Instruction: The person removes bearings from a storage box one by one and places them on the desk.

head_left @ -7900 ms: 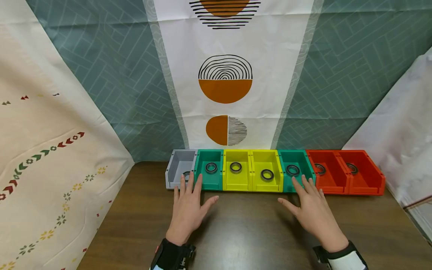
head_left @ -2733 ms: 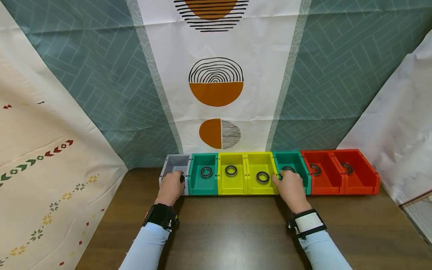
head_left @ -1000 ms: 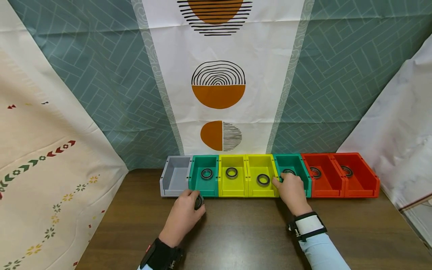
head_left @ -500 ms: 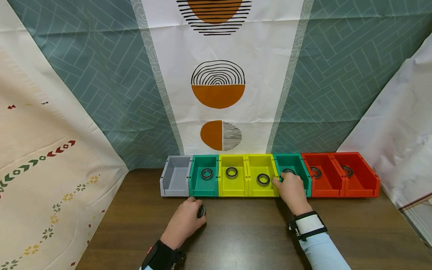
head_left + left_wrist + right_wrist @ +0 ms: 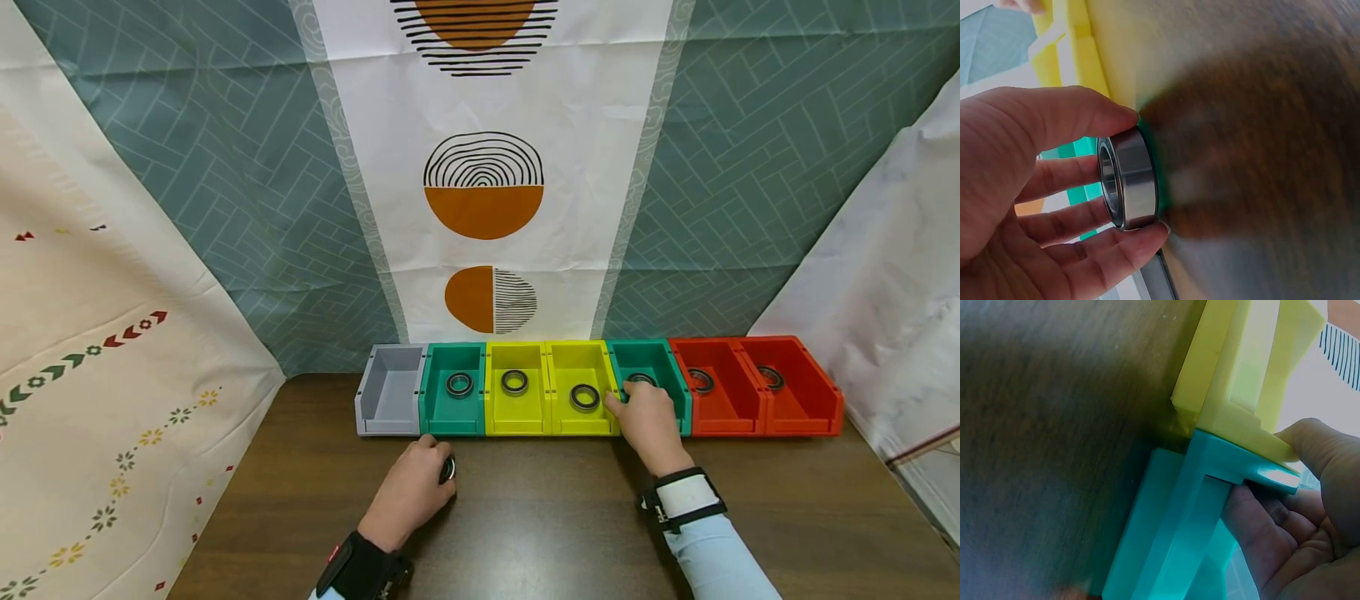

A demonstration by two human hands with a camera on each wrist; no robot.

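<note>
My left hand (image 5: 408, 493) pinches a ball bearing (image 5: 1137, 178) on edge between thumb and fingertips, low over the table before the left green bin (image 5: 452, 425). Whether the bearing touches the wood I cannot tell. The grey bin (image 5: 392, 392) at the row's left end holds no bearing. My right hand (image 5: 651, 425) grips the adjoining side walls of the right yellow bin (image 5: 581, 357) and the right green bin (image 5: 1172, 531), thumb on the yellow side, fingers inside the green one. A bearing (image 5: 641, 378) in that green bin is partly covered by this hand.
One bearing lies in each of the left green bin, the left yellow bin (image 5: 516, 357), the right yellow bin and the two red bins (image 5: 798, 417). The bins stand in a touching row along the back of the brown table (image 5: 525, 517), against a patterned cloth (image 5: 480, 100).
Both hands were spread before the bins. My left hand reached into the grey bin and brought its bearing out toward me; my right hand took hold of the bin walls. Lately both stay nearly still.
</note>
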